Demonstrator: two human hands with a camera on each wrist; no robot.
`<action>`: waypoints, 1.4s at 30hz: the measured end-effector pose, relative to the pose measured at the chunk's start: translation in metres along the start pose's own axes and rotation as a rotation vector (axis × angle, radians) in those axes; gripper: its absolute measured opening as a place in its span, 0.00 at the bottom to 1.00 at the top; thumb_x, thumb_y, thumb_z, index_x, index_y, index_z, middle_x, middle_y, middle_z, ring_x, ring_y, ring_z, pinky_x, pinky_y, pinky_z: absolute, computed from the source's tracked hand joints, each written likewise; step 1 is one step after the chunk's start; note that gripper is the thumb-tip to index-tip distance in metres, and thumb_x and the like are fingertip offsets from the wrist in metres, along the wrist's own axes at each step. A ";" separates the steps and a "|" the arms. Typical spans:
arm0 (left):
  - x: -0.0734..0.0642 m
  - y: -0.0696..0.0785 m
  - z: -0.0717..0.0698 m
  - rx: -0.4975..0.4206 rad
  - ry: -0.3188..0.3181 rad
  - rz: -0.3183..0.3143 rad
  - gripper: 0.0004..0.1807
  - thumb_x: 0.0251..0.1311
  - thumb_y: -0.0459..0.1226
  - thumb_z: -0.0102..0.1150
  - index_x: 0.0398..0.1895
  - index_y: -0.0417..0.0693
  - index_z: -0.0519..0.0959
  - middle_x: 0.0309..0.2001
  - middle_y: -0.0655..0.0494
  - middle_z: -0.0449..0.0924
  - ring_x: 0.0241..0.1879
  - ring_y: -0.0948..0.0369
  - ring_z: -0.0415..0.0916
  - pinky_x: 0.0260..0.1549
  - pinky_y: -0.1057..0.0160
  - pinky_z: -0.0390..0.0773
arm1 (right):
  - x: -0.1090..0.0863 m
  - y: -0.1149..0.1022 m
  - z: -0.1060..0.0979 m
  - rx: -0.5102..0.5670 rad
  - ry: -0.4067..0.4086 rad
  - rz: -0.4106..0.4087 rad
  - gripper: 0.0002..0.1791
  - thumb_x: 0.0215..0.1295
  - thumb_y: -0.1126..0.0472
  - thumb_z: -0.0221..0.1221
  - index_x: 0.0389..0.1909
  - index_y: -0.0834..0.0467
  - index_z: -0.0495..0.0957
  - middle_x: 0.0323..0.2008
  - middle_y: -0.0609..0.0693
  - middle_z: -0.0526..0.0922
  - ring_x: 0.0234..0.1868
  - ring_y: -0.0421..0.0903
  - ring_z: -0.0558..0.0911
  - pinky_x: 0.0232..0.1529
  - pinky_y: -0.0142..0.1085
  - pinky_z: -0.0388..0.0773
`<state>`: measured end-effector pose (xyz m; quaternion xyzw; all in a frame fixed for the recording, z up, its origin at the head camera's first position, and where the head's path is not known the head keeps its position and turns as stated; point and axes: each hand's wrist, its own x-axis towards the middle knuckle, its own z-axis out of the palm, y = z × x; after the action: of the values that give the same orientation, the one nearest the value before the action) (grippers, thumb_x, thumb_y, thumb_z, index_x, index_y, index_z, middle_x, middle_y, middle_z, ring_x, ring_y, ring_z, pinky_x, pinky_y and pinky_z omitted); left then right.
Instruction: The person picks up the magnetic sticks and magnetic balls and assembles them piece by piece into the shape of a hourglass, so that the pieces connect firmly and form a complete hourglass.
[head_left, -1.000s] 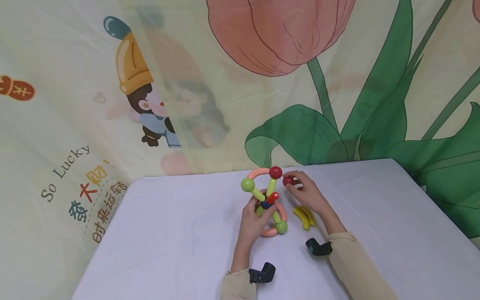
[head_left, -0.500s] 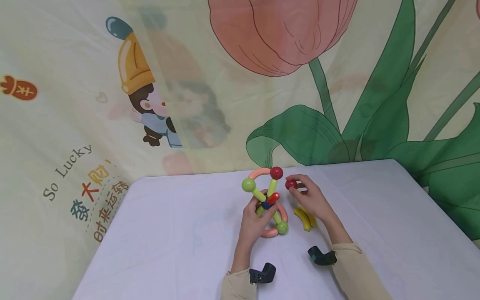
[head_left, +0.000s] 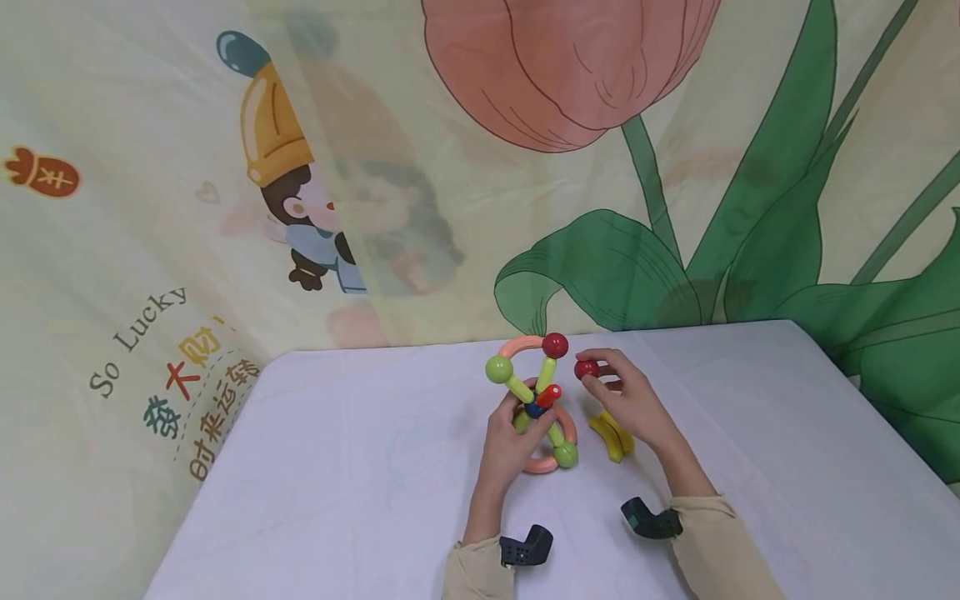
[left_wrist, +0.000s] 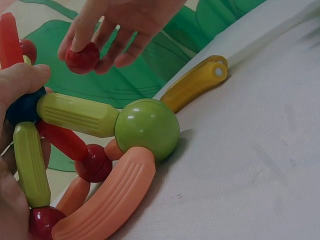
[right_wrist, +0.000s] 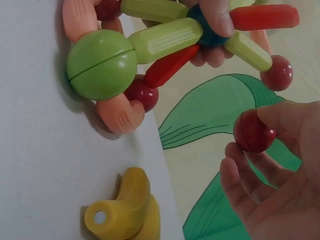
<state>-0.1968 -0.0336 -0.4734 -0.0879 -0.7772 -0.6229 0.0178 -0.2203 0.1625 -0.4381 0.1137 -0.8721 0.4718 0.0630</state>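
My left hand (head_left: pixel 504 446) grips a magnetic stick-and-ball model at its middle, the thumb on the dark blue ball (left_wrist: pixel 25 106). Yellow-green sticks (left_wrist: pixel 77 115) and red ones (right_wrist: pixel 172 66) fan out from that ball. Curved salmon sticks (left_wrist: pixel 110 197) link green balls (left_wrist: pixel 147 129) and red balls into a ring at the base, which stands on the table. Another curved salmon stick (head_left: pixel 519 344) tops the model. To its right, my right hand (head_left: pixel 628 398) pinches a loose red ball (right_wrist: pixel 252 132) between thumb and fingers, apart from the model.
Two curved yellow sticks (head_left: pixel 612 437) lie together on the white tablecloth (head_left: pixel 360 467), below the right hand and right of the model. A printed curtain (head_left: pixel 420 167) hangs behind the table's far edge. Black cameras (head_left: pixel 651 518) sit on both wrists.
My right hand has drawn the red ball a little to the right, away from the model's upper red ball. The left hand keeps its hold, and the view has shifted slightly.
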 end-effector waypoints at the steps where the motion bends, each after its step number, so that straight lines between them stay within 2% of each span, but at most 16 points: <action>1: 0.000 0.000 0.000 0.001 0.000 0.001 0.25 0.58 0.46 0.62 0.60 0.62 0.70 0.56 0.59 0.77 0.58 0.59 0.73 0.59 0.54 0.71 | -0.001 -0.001 -0.001 -0.005 0.002 -0.007 0.22 0.66 0.53 0.57 0.60 0.51 0.68 0.57 0.54 0.72 0.55 0.54 0.73 0.49 0.50 0.75; 7: -0.001 -0.001 -0.001 -0.012 -0.004 -0.001 0.26 0.57 0.47 0.63 0.60 0.64 0.70 0.54 0.62 0.77 0.56 0.61 0.73 0.59 0.55 0.71 | -0.007 -0.011 -0.009 0.013 -0.003 -0.049 0.22 0.66 0.53 0.56 0.60 0.51 0.68 0.55 0.52 0.73 0.54 0.50 0.73 0.50 0.47 0.74; 11: -0.001 0.000 -0.001 -0.020 -0.005 -0.002 0.24 0.58 0.46 0.62 0.59 0.65 0.70 0.53 0.64 0.78 0.56 0.62 0.73 0.59 0.54 0.71 | -0.010 -0.019 -0.014 0.030 0.001 -0.092 0.21 0.67 0.55 0.56 0.60 0.51 0.69 0.53 0.51 0.75 0.52 0.48 0.74 0.49 0.39 0.74; 17: -0.002 0.001 0.000 -0.029 -0.015 0.010 0.24 0.60 0.45 0.60 0.60 0.61 0.70 0.55 0.58 0.78 0.57 0.58 0.73 0.59 0.53 0.71 | -0.015 -0.027 -0.020 0.056 -0.001 -0.171 0.22 0.65 0.59 0.58 0.60 0.51 0.69 0.52 0.50 0.76 0.49 0.43 0.75 0.46 0.27 0.75; 22: -0.002 0.001 0.000 -0.029 -0.011 -0.004 0.25 0.60 0.47 0.60 0.61 0.62 0.70 0.55 0.59 0.77 0.56 0.59 0.73 0.59 0.54 0.71 | -0.017 -0.033 -0.022 0.080 -0.032 -0.249 0.23 0.63 0.63 0.60 0.59 0.52 0.69 0.51 0.48 0.77 0.47 0.38 0.75 0.47 0.27 0.76; 27: -0.001 0.001 -0.001 -0.013 -0.004 -0.005 0.24 0.59 0.47 0.60 0.60 0.64 0.70 0.53 0.60 0.78 0.55 0.60 0.74 0.57 0.56 0.72 | -0.019 -0.041 -0.023 0.098 -0.073 -0.333 0.23 0.59 0.65 0.62 0.56 0.53 0.71 0.51 0.45 0.76 0.48 0.37 0.76 0.48 0.27 0.76; 37: 0.000 0.002 -0.001 -0.005 0.000 -0.019 0.25 0.59 0.46 0.62 0.60 0.62 0.70 0.54 0.59 0.78 0.55 0.59 0.74 0.58 0.55 0.72 | -0.022 -0.051 -0.020 0.115 -0.074 -0.388 0.25 0.55 0.67 0.65 0.54 0.52 0.72 0.51 0.45 0.75 0.50 0.37 0.76 0.45 0.31 0.78; 42: 0.000 0.000 0.000 0.007 0.008 0.006 0.25 0.58 0.49 0.61 0.60 0.64 0.71 0.54 0.59 0.78 0.55 0.59 0.75 0.57 0.56 0.73 | -0.022 -0.052 -0.016 0.095 -0.078 -0.410 0.25 0.55 0.67 0.66 0.54 0.52 0.72 0.51 0.45 0.76 0.50 0.36 0.75 0.44 0.33 0.78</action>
<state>-0.1966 -0.0339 -0.4731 -0.0878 -0.7789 -0.6206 0.0230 -0.1859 0.1518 -0.3920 0.3100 -0.8093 0.4847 0.1184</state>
